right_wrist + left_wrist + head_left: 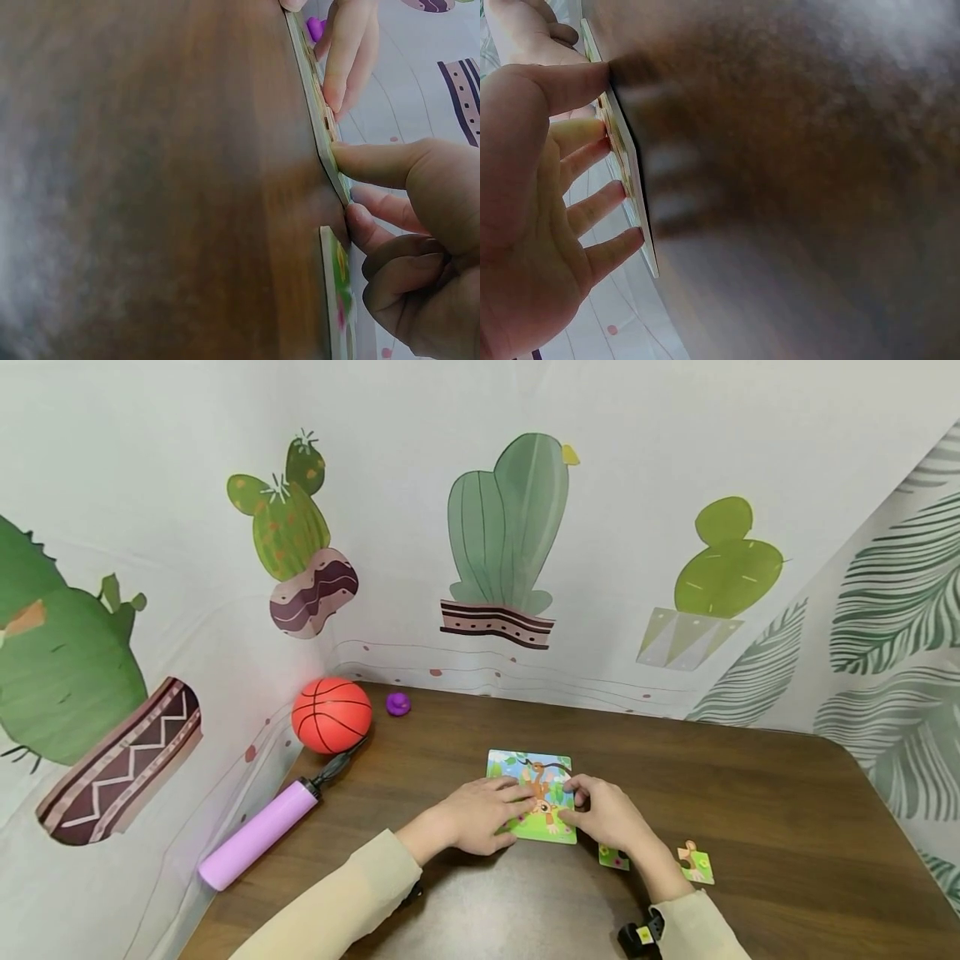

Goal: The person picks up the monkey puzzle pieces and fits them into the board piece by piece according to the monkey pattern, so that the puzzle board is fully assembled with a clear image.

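A flat jigsaw puzzle (557,832) with a monkey picture lies on the table between the two hands. My left hand (482,815) rests on its left part with spread, nearly straight fingers. In the left wrist view, those fingertips touch the picture side, and the thumb meets the near edge of the puzzle (636,196). My right hand (611,814) pinches at the puzzle's right edge, thumb on top, index and middle fingertips at the side. Its other fingers are curled in, as the right wrist view shows. A loose green puzzle piece (615,858) lies just below that hand.
Another loose puzzle piece (701,863) lies right of the right forearm. A red basketball (332,716), a purple rubber duck (398,704) and a lilac hand pump (262,833) occupy the left side of the brown table (787,810). Behind hangs a cactus-print cloth (615,468).
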